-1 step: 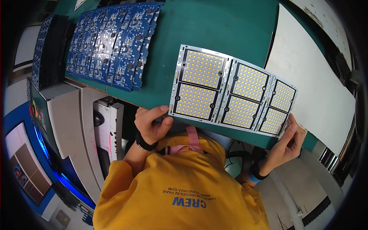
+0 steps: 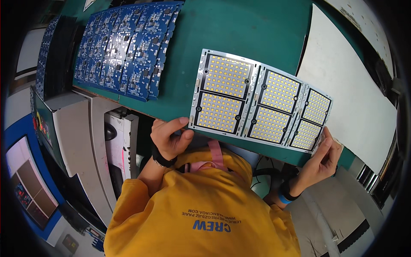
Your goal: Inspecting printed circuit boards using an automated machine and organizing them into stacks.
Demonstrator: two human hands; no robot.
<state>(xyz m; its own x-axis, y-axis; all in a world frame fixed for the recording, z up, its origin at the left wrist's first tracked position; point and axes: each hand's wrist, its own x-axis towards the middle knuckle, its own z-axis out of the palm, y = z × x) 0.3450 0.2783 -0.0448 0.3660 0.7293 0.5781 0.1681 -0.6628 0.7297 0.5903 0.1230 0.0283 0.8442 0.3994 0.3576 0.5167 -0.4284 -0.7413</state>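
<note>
Barely shifted since the earlier frame, the white LED panel [image 2: 255,102] in the head view is over the near edge of the green surface [image 2: 257,25], right hand [image 2: 326,156] fingers pinching one corner, left hand [image 2: 168,138] fingers touching another, whether pinching I cannot tell.

A white LED panel [image 2: 260,102] (six yellow-dotted blocks) slants down rightward.

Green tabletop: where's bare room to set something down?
The largest free patch of the green tabletop lies beyond the LED panel, between the blue circuit boards and the white sheet, whose visible top is also bare. Crowded: the left, under the boards, and the near edge, where left hand and right hand flank the panel.
</note>
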